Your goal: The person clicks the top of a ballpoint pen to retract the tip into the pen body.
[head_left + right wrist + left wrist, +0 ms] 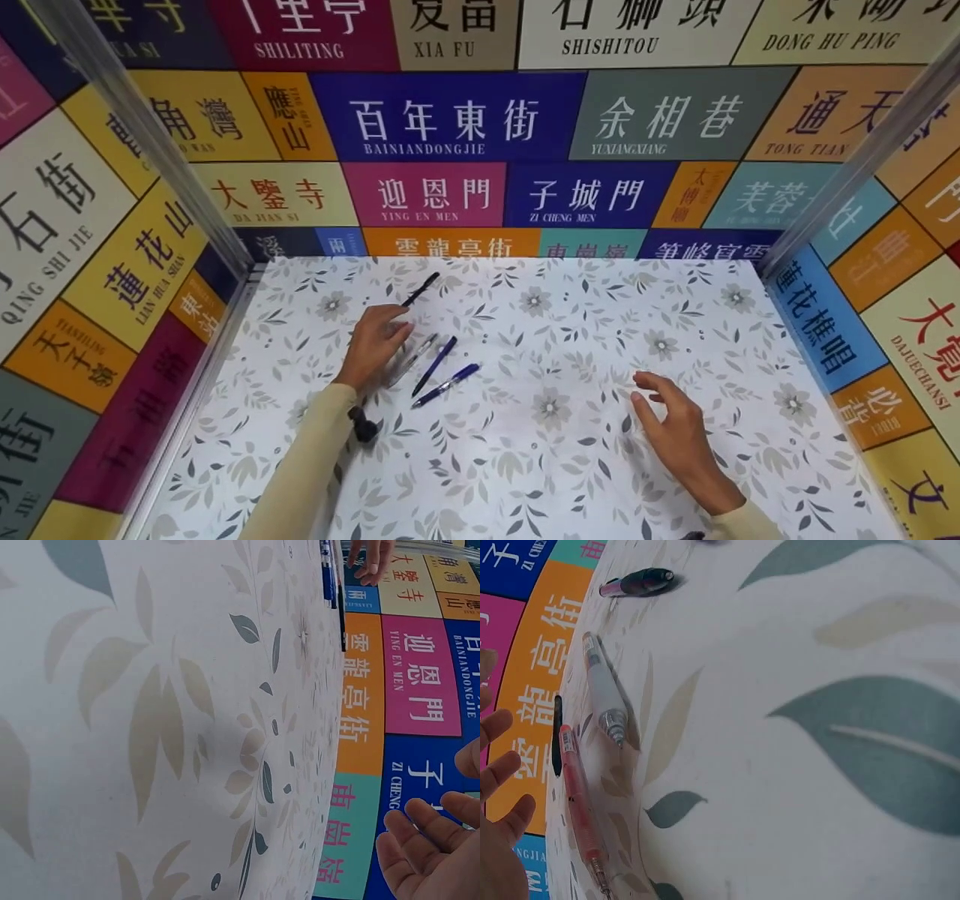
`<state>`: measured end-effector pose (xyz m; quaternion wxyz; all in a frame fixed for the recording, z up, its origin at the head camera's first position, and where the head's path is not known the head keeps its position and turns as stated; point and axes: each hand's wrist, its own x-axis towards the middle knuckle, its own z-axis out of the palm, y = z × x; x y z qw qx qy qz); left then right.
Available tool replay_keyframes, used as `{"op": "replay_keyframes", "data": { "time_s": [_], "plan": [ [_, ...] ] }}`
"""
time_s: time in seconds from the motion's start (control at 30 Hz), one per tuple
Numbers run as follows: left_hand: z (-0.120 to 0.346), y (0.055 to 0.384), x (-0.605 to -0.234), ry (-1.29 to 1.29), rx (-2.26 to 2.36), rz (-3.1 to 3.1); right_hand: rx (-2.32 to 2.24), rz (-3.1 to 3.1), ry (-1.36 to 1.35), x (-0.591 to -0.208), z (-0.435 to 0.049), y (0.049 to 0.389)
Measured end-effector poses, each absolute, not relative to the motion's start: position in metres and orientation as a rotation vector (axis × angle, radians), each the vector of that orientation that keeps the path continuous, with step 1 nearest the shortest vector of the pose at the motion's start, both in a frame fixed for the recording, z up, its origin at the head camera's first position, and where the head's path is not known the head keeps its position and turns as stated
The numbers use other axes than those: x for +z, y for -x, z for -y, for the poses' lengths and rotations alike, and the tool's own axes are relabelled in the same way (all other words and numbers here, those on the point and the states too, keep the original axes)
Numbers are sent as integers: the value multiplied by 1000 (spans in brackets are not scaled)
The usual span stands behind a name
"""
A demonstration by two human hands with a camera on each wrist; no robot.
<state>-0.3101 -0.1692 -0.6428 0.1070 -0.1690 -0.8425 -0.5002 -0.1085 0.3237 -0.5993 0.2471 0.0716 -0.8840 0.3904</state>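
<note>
My left hand [376,341] hovers over the left side of the table, its fingers apart and slightly bent in the left wrist view, with nothing held. Just beyond its fingertips is a black pen [422,288]. To its right lie a clear-barrelled pen [424,346], a dark purple and black pen [435,366] and a blue pen [448,385]. The left wrist view shows a reddish clear pen [580,802] beside a whitish pen [604,690]. Off to the right, my right hand [675,421] hangs above the cloth with loosely curved fingers, holding nothing.
A white cloth with a grey leaf and flower print [551,457] covers the table. Colourful panels [450,116] with Chinese lettering wall in the back and sides. Transparent corner strips [862,161] rise at the back corners. A small black object [364,426] sits at my left wrist.
</note>
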Motion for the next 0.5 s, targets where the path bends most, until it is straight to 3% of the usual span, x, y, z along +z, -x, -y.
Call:
{"op": "replay_keyframes", "data": {
  "time_s": [0.5],
  "plan": [
    [175,326,-644,547,-1353,2542,1081,2421,-224,-603,-323,104]
  ]
}}
